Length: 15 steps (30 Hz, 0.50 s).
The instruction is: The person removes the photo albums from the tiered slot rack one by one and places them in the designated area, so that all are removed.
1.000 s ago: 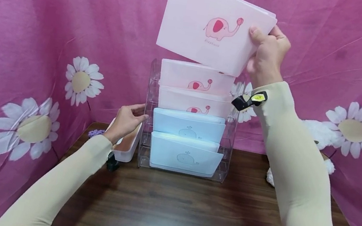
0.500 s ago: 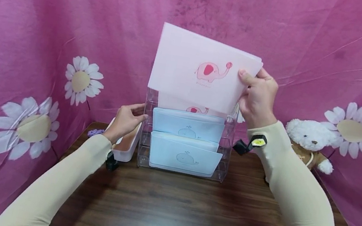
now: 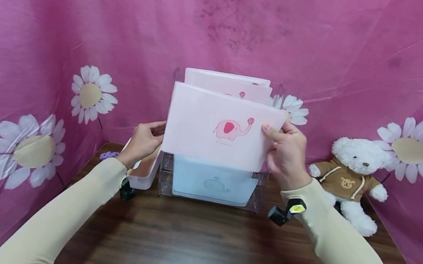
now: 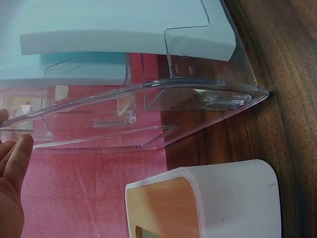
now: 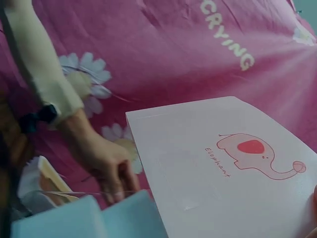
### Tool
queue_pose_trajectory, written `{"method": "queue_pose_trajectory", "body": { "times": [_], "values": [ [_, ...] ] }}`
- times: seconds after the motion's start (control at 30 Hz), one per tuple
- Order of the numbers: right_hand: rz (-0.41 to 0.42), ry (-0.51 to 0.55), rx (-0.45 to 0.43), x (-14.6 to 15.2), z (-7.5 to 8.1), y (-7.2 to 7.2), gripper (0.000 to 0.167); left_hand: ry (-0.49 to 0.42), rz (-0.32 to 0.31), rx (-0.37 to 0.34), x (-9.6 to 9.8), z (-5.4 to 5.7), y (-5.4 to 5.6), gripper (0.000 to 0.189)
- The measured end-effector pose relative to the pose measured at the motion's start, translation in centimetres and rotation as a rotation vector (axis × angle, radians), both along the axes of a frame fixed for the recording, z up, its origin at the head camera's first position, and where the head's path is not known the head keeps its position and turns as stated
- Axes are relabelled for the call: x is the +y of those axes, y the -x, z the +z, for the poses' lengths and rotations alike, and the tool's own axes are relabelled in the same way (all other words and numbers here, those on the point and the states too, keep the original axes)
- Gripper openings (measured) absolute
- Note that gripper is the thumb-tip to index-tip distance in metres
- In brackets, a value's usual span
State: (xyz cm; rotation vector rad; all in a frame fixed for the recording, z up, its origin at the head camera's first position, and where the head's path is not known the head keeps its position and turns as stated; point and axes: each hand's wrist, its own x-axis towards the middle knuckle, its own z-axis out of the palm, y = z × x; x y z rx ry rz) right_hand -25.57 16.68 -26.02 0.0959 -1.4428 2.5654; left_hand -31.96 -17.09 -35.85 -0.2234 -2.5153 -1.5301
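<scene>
My right hand (image 3: 288, 156) pinches the right edge of a pink elephant folder (image 3: 196, 125), thumb on the front and fingers behind. The folder overlaps the middle tiers of a clear file rack (image 3: 164, 187) and hides what stands there. On the rack's left side, my left hand (image 3: 142, 142) grips the upright edge, its fingers (image 4: 17, 161) reaching round the clear panel in the left wrist view. Above the held folder, more pink folders (image 3: 219, 80) show in the back tier. A pale blue whale folder (image 3: 191, 182) stands in the front tier.
Left of the rack is a white box with a wood-look lid (image 4: 237, 198), close to my left wrist. A purple item (image 3: 108, 155) lies behind it. A white teddy bear (image 3: 347, 179) sits at the right. Pink flowered cloth (image 3: 149, 25) surrounds the wooden table (image 3: 176, 246).
My right hand has lowered the pink folder from above the rack to in front of its middle tiers, levelling it somewhat. The bear has come into full view. My left hand stays at the rack.
</scene>
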Motion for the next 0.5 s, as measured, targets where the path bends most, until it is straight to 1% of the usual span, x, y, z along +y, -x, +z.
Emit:
{"method": "queue_pose_trajectory", "body": {
  "times": [0.1, 0.27, 0.37, 0.5],
  "values": [
    [0.029, -0.041, -0.047, -0.2, -1.0, -0.7, 0.028, 0.008, 0.011, 0.007, -0.1, 0.1, 0.0, 0.05],
    [0.053, -0.107, -0.092, -0.1, -2.9, -1.7, 0.027, 0.009, 0.017, 0.005, -0.1, 0.0, 0.1, 0.05],
    [0.077, -0.127, -0.117, 0.0, -4.2, -2.3, 0.029, 0.012, 0.027, 0.006, 0.0, 0.0, 0.2, 0.051],
    [0.129, -0.158, -0.145, 0.4, -6.2, -2.8, 0.032, 0.011, 0.033, -0.004, 0.0, 0.1, 0.2, 0.052]
  ]
}}
